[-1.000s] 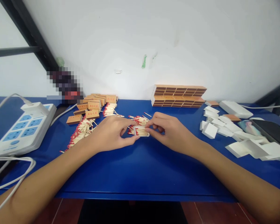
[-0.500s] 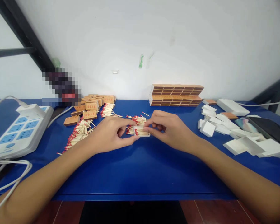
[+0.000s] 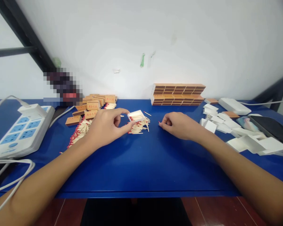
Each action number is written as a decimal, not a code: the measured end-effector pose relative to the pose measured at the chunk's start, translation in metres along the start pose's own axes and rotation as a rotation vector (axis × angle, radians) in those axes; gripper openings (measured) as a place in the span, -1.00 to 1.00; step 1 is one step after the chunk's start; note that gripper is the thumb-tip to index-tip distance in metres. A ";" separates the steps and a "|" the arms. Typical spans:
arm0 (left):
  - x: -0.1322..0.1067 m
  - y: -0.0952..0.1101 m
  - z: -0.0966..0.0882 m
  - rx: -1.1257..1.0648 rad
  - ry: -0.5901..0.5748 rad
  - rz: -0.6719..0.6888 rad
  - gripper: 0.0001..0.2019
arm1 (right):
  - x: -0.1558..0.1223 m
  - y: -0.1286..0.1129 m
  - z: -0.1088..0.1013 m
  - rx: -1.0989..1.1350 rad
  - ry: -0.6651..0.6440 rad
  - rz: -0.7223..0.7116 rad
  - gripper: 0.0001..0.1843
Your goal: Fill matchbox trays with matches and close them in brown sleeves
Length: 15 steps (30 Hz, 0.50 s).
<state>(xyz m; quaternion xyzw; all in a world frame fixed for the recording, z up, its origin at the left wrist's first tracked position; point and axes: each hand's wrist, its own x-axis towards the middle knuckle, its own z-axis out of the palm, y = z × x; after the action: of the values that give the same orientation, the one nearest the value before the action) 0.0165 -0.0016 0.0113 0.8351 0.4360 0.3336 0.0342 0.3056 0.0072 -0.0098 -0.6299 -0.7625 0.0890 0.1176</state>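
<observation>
My left hand (image 3: 110,125) pinches one end of a white matchbox tray (image 3: 137,114) between thumb and fingers. The tray is tilted, its white inside showing, with red-headed matches along its lower side. Just below and touching or close to it lies a small pile of matches (image 3: 138,128) on the blue table. Off to the right, my right hand (image 3: 176,125) is closed, its fingertips together. A small red tip, like the head of a match (image 3: 159,122), pokes out of them; the rest of it is hidden.
A larger match heap (image 3: 79,133) lies beside my left forearm, with orange matchboxes (image 3: 91,103) behind. Stacked matchboxes (image 3: 178,94) stand against the wall. White trays (image 3: 223,121), folded white card pieces (image 3: 257,144) and a phone (image 3: 273,127) lie right. A power strip (image 3: 23,131) is left.
My right hand has left the tray and moved right. My left hand has raised and tilted the tray, shifting it slightly up and left. Fewer matches show inside it.
</observation>
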 end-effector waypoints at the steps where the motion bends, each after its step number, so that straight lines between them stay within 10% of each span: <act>1: 0.000 0.000 0.000 0.004 0.008 0.002 -0.69 | -0.001 -0.003 0.001 0.017 -0.020 -0.013 -0.70; 15: -0.001 -0.002 0.003 0.000 -0.002 0.011 -0.72 | -0.005 -0.029 0.019 0.193 0.026 -0.139 -0.80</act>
<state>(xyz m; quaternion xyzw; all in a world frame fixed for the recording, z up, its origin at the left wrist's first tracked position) 0.0161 -0.0001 0.0077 0.8379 0.4311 0.3332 0.0328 0.2740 -0.0028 -0.0196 -0.5623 -0.7908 0.1455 0.1933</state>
